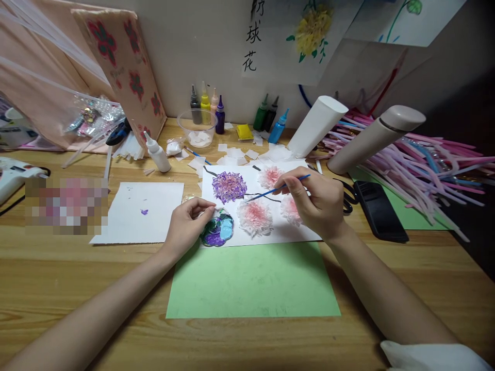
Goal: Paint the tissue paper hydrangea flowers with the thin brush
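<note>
In my right hand (319, 203) is a thin blue paintbrush (278, 188), its tip pointing left just above a pink and white paper flower (255, 217). My left hand (190, 221) pinches the edge of a small paint palette (217, 232) smeared with purple, dark green and light blue. Both hands are over a white sheet (232, 241) bearing several fluffy paper flowers and dark painted stems. A purple-tipped flower (229, 186) sits at its upper left. Another pink flower (269, 177) is behind the brush, and one more is partly hidden by my right hand.
Under the white sheet lies green paper (253, 281). A second white sheet (154, 221) with purple marks is at left. A white bottle (158, 153), clear bowl (197, 129), paint bottles and paper scraps stand behind. Right are a phone (381, 210), a tumbler (375, 139) and pipe cleaners (436, 159).
</note>
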A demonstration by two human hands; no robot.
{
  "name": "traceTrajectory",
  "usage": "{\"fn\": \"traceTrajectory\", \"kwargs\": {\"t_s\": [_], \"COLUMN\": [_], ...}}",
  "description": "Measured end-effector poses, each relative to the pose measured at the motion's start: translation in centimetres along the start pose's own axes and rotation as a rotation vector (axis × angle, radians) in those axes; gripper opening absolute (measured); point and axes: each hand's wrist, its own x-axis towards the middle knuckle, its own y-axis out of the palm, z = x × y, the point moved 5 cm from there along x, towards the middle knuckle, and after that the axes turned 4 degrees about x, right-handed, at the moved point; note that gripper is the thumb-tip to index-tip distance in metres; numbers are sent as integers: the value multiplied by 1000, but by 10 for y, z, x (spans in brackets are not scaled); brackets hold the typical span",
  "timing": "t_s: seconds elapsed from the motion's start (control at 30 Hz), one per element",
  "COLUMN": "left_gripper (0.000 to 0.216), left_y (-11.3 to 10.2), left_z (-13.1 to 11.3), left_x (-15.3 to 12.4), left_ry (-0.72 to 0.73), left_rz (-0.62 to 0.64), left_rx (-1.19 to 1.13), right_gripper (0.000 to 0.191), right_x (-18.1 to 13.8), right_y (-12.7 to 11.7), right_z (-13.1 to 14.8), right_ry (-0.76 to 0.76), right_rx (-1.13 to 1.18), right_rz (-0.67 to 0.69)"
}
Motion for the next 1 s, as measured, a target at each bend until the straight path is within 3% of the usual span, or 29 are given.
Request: {"fn": "traceTrajectory", "kwargs": {"t_s": [0.3,0.5,0.63,0.87,1.0], "left_gripper": [23,23,24,22,24], "left_y": [1,1,1,0,0], "left_z": [2,0,-1,1,0], "left_x": [1,0,-1,1,0], "left_ry": [3,14,14,13,-5], "left_rz": [-2,-18,-22,-12,5], "left_rx": [-29,-10,-11,-6,2], "right_gripper": [31,26,21,22,26], "right_x": [-2,-5,-8,-6,-3], "right_y": [-12,8,18,18,-4], "right_z": [5,17,26,26,13], "right_ry": [83,14,-94,-64,70], "right_rx": [115,271,264,251,223], "right_rz": [-153,97,181,179,-6]}}
